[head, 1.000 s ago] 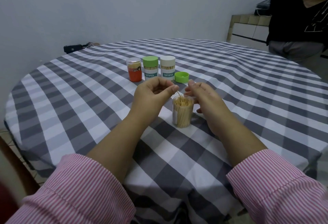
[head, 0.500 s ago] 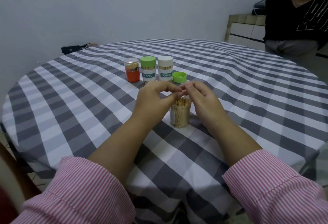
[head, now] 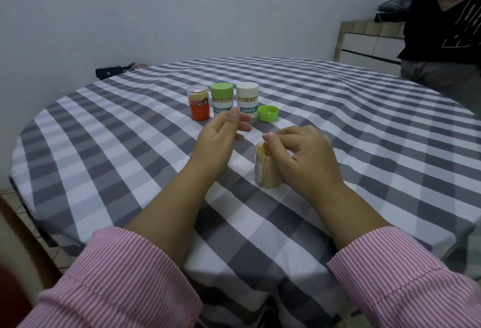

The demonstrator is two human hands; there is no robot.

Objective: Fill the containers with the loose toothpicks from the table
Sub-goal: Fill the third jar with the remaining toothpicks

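An open clear container packed with upright toothpicks stands on the checked tablecloth in front of me. My right hand is against its right side, thumb on the toothpick tips at the rim and fingers curled behind it. My left hand hovers to the container's left, a little blurred, fingers apart and holding nothing. The container's loose green lid lies behind it. I see no loose toothpicks on the cloth.
Three closed containers stand in a row at the back: an orange one, a green-capped one and a white-capped one. A person in a black shirt sits at the far right. A dark object lies beyond the table's far left edge.
My left hand has left the container's mouth, moved up and left and spread its fingers. My right hand stayed at the rim and lowered its thumb onto the toothpicks.
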